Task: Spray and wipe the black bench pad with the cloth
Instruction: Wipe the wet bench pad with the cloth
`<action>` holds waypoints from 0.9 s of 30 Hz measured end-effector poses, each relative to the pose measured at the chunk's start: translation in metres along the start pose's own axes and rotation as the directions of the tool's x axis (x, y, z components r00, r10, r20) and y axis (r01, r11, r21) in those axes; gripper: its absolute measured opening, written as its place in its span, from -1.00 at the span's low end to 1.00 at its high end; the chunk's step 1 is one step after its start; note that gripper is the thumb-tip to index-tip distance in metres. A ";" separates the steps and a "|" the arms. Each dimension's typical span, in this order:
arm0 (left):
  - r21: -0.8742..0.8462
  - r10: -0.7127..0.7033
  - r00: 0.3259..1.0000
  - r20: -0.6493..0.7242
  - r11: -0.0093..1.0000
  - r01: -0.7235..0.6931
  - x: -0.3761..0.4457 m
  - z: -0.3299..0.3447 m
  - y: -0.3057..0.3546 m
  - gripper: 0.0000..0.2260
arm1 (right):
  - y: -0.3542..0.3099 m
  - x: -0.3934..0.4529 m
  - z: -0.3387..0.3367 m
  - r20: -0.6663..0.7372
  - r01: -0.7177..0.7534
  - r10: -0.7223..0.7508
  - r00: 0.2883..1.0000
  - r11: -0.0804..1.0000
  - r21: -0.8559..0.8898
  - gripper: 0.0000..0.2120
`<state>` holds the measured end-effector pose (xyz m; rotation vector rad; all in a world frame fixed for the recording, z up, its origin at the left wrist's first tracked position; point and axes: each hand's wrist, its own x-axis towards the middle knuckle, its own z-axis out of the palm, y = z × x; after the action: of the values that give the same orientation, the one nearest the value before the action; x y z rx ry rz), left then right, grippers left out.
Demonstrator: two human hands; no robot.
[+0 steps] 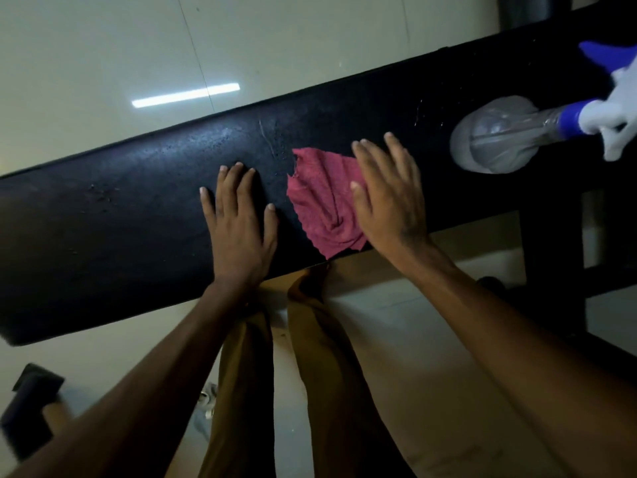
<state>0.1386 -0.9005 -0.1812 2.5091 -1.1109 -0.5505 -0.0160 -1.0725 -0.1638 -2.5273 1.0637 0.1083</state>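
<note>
Black vinyl covers the pad [120, 208], a long tabletop that runs across the head view from the near left up to the far right, its surface speckled with fine droplets. A red cloth [324, 201] lies crumpled on the pad near its near edge, about midway along. The right hand [389, 198] lies flat, fingers straight and together, covering the cloth's right edge; its grip is fully open and curls round nothing. The left hand [241, 215] rests palm down on the bare pad just left of the cloth, not touching it, fingers spread and straight, grip likewise open and holding nothing. A clear spray bottle [499, 136] lies on its side on the pad to the right of the cloth, well apart from it, with a blue collar and a white trigger head [617, 108] at the right edge of the picture. Brown trousers [248, 374] show below the pad's near edge, above a pale tiled floor [103, 56].
</note>
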 end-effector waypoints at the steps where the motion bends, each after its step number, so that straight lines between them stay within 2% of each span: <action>1: -0.030 -0.015 1.000 -0.019 0.999 0.015 0.004 -0.002 0.007 -0.52 | 0.003 0.002 -0.006 -0.006 -0.027 0.027 1.000 0.999 -0.024 -0.49; 5: -0.127 0.023 0.999 -0.039 0.991 -0.028 0.032 -0.010 0.038 -0.53 | 0.006 0.009 -0.017 0.052 -0.056 0.059 0.997 0.997 -0.055 -0.49; 8: -0.030 0.212 0.976 0.057 0.977 -0.211 0.056 -0.008 0.049 -0.54 | 0.003 0.013 -0.019 0.029 -0.026 0.025 0.999 0.999 0.032 -0.70; 11: 0.075 0.359 0.912 0.197 0.922 -0.379 0.076 -0.003 0.048 -0.51 | -0.001 0.014 -0.020 0.015 -0.010 0.009 1.000 0.993 0.116 -0.78; 14: 0.057 0.418 0.887 0.198 0.898 -0.436 0.082 -0.013 0.048 -0.61 | -0.005 0.006 -0.029 0.048 -0.027 0.015 0.999 0.967 0.252 -0.82; 16: -0.063 0.423 0.893 0.157 0.906 -0.418 0.072 -0.030 0.051 -0.74 | -0.005 -0.003 -0.038 0.125 -0.043 -0.005 0.992 0.925 0.378 -0.84; 19: -0.166 0.411 0.894 0.178 0.908 -0.384 0.042 -0.053 0.050 -0.75 | -0.007 -0.016 -0.060 0.239 -0.118 -0.007 0.971 0.854 0.506 -0.84; 22: -0.202 0.405 0.900 0.162 0.906 -0.371 0.010 -0.071 0.050 -0.71 | -0.011 -0.019 -0.087 0.423 -0.184 -0.076 0.903 0.820 0.542 -0.81; 24: -0.256 0.399 0.904 0.151 0.899 -0.354 -0.007 -0.082 0.054 -0.75 | -0.014 -0.016 -0.103 0.554 -0.231 -0.153 0.818 0.795 0.561 -0.80; 27: -0.341 0.390 0.906 0.163 0.884 -0.319 -0.022 -0.095 0.062 -0.79 | -0.017 -0.011 -0.120 0.670 -0.280 -0.255 0.697 0.764 0.582 -0.81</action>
<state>0.1313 -0.9092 -0.0663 1.9482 -1.4089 -0.8450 -0.0217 -1.1006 -0.0456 -1.5732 0.6142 0.5854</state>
